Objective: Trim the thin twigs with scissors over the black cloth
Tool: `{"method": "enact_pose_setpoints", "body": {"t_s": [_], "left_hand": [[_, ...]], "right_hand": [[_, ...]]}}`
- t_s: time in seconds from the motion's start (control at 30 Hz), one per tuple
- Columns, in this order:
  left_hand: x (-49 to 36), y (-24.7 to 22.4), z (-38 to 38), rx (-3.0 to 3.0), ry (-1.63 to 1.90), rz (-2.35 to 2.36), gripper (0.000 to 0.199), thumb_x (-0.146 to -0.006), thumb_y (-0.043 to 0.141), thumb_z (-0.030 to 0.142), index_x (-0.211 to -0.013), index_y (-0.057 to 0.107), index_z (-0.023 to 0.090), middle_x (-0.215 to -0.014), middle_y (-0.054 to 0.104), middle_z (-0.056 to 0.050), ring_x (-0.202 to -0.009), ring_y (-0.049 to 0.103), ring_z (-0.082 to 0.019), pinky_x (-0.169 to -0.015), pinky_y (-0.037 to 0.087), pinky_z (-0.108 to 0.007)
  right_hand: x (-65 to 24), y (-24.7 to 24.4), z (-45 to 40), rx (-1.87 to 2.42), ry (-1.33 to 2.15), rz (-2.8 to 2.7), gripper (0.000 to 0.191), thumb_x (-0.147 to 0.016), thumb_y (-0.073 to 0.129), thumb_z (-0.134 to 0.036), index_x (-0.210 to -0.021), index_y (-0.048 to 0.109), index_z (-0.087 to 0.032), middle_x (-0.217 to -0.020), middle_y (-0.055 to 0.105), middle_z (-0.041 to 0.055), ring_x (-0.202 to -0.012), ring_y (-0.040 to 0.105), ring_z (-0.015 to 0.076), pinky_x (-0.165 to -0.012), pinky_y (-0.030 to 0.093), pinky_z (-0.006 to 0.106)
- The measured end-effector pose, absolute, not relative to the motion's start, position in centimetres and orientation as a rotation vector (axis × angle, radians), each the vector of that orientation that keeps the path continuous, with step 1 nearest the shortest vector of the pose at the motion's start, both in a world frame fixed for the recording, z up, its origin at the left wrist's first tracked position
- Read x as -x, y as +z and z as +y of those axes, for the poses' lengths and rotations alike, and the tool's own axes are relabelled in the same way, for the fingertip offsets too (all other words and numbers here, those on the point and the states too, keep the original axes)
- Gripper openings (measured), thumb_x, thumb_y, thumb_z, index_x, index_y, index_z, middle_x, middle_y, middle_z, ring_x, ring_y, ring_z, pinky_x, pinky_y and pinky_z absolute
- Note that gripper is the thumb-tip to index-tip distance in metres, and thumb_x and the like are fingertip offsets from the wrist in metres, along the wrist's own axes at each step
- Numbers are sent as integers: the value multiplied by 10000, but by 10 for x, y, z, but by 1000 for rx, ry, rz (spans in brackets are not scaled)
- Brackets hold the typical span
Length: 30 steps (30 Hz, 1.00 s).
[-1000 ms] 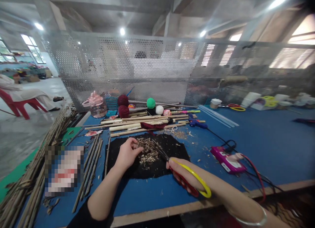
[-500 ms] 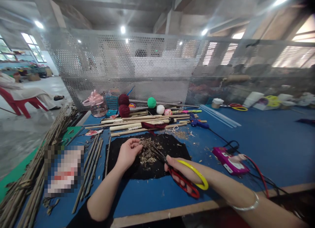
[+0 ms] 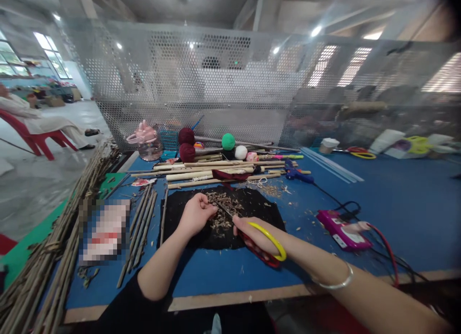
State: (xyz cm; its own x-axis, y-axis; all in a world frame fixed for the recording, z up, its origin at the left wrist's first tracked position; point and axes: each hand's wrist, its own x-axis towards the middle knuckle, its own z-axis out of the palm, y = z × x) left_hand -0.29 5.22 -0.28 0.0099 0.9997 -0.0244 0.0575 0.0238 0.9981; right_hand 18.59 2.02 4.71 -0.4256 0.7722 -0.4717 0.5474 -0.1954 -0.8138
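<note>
My right hand (image 3: 254,234) grips a pair of scissors (image 3: 267,238) with one yellow and one red handle loop. Their dark blades point up and left toward the fingertips of my left hand (image 3: 196,214). That hand is closed in a pinch over a heap of brown plant scraps (image 3: 225,218); whatever sits between its fingers is too small to make out. Under the heap lies a black cloth (image 3: 266,218), spread on the blue tabletop. A thin stick (image 3: 164,216) rests along the cloth's left edge.
Bundled twigs (image 3: 61,247) and cut sticks (image 3: 139,233) lie at left. Behind the cloth are pale rods (image 3: 201,178), yarn balls (image 3: 187,152) and a blue glue gun (image 3: 297,173). A purple power strip (image 3: 342,232) with cables is at right. A person (image 3: 46,113) sits far left.
The scissors have moved left and closer to my left hand, and their handle loops have drawn together. My left hand stays pinched over the scraps. The whole view has shifted slightly.
</note>
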Motion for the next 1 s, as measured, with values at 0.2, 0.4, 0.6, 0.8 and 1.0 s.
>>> {"method": "enact_pose_setpoints", "body": {"t_s": [0.2,0.4,0.6,0.8,1.0], "left_hand": [[4,-3,51,-1303,1163,1316,285,-626,627,260,-677,355,191,-528,530,64,-452,485,-70,-479,368,-195],[8,0,52,-1400,1116,1425,200,-673,601,300,-729,452,179,-536,535,48,-493,519,-95,-499,386,-210],[14,9,48,-1787,1137,1763,177,-745,555,313,-843,597,172,-750,587,-22,-694,533,-137,-695,418,-272],[-16,29,61,-2204,952,1639,204,-783,507,202,-939,636,180,-944,569,-84,-891,508,-199,-826,394,-321],[-65,30,71,-2554,392,1498,154,-744,552,166,-839,671,193,-886,584,-105,-919,476,-248,-798,369,-377]], "right_hand": [[-187,32,21,1369,1464,-1954,568,-784,326,-669,-674,525,-149,-431,337,-59,-389,299,53,-380,244,179],[-192,49,14,1433,1560,-1816,521,-772,374,-656,-713,510,-157,-416,309,-78,-350,255,42,-336,205,164],[-224,42,5,1366,1874,-1427,559,-747,299,-723,-965,431,-226,-565,381,-72,-366,334,60,-305,358,180],[-244,39,-1,1386,1888,-1297,590,-747,249,-737,-993,415,-228,-587,391,-55,-414,390,78,-314,402,190],[-254,39,0,1389,1803,-1211,594,-761,237,-723,-1056,396,-233,-578,380,-59,-403,392,82,-322,428,215]]}}
